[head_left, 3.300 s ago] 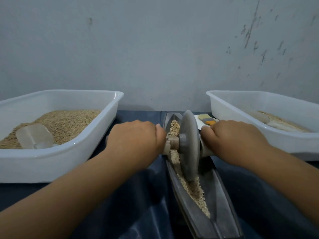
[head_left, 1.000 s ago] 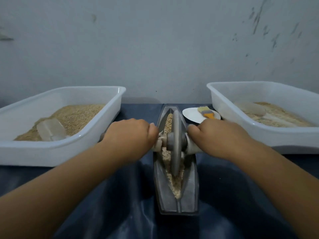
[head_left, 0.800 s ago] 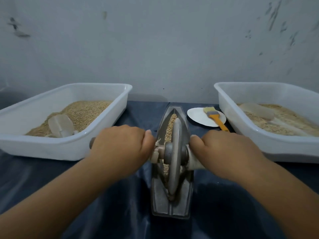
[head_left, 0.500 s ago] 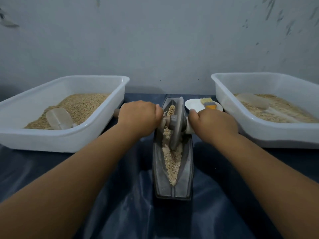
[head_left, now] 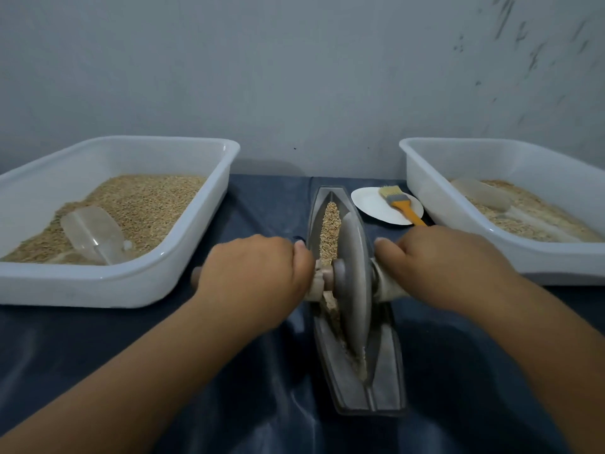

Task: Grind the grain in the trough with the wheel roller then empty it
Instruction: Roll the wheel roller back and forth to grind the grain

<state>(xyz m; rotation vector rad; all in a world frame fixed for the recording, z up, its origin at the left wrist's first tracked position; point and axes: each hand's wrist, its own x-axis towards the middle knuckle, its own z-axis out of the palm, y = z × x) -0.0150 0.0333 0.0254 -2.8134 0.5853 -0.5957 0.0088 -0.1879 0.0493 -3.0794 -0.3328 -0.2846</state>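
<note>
Axle (head_left: 319, 280) (mostly hidden) under hands (head_left: 255, 273)

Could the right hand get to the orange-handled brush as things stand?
Probably yes, once freed: the right hand grips the wheel roller handle, and the brush lies on the white plate just beyond it with nothing between.

Dark-clothed table (head_left: 245, 198) bears two white tubs (head_left: 98, 290) (head_left: 556, 267), trough (head_left: 386, 381), plate (head_left: 373, 208).
</note>
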